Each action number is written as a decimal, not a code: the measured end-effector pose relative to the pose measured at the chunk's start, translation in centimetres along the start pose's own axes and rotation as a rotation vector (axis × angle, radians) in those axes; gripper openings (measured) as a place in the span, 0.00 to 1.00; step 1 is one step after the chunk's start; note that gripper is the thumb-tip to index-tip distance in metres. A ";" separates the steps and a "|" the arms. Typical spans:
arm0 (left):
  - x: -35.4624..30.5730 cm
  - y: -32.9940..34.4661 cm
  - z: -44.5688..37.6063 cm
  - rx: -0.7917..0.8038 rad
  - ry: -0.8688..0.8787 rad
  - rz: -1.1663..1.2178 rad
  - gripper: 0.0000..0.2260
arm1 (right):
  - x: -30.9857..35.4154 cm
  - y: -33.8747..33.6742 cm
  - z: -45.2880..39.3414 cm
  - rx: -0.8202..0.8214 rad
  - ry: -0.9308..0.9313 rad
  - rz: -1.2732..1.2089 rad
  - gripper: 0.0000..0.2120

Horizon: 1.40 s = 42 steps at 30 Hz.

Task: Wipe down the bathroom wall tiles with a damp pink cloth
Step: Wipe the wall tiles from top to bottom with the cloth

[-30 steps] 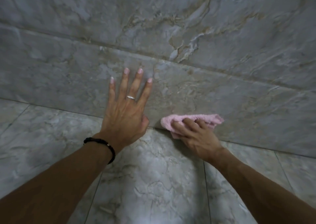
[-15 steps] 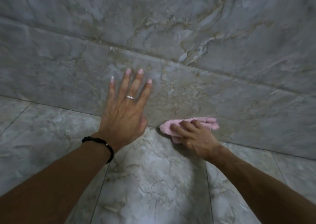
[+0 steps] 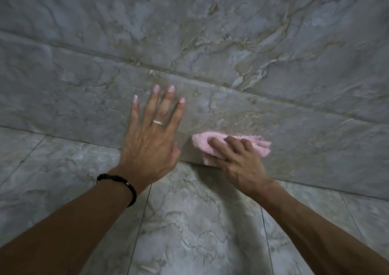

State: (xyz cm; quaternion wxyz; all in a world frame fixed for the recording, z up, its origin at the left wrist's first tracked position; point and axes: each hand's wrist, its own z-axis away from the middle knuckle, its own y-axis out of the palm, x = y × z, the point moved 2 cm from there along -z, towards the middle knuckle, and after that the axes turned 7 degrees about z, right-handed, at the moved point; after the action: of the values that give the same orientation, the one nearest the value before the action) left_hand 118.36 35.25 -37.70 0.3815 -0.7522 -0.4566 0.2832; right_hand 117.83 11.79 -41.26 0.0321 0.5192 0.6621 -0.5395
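Observation:
A crumpled pink cloth [image 3: 205, 143] is pressed against the lowest row of grey marbled wall tiles [image 3: 294, 140], just above the seam with the floor. My right hand [image 3: 237, 161] lies on top of it, fingers curled over the cloth and holding it to the tile. My left hand [image 3: 151, 140] rests flat on the same wall tile to the left, fingers spread and pointing up, holding nothing. It wears a ring, and a dark bracelet circles the wrist. Part of the cloth is hidden under my right fingers.
The upper wall tile [image 3: 210, 22] fills the top of the view, with a horizontal grout line [image 3: 263, 95] beneath it. Grey marbled floor tiles [image 3: 189, 222] spread below the wall, crossed by thin grout lines.
My right hand has slid the pink cloth slightly left and down along the bottom wall tile. The left hand has stayed planted on the wall.

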 end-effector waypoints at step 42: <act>7.5 -0.9 2.4 0.048 -0.116 -0.055 0.42 | 3.2 -1.7 -8.9 -0.168 -0.022 -0.022 0.11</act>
State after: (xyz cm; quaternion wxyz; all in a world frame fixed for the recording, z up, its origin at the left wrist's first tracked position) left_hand 119.24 43.09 -38.87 0.3799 -0.7125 -0.4913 0.3266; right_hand 119.70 20.78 -38.31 0.0771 0.5015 0.7103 -0.4879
